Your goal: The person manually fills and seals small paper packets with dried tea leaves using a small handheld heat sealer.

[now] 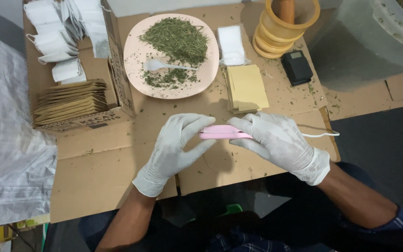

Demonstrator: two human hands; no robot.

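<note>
1. The pink handheld sealer (224, 133) lies level between both gloved hands.
2. The left hand (176, 144) is clamped on its left end.
3. The right hand (276, 139) is closed over its right end, the white cord (320, 135) trailing right.

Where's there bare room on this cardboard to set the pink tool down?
Bare cardboard lies left of the left hand, below the box. Crowded up top: plate, envelopes, mortar, black device.
</note>
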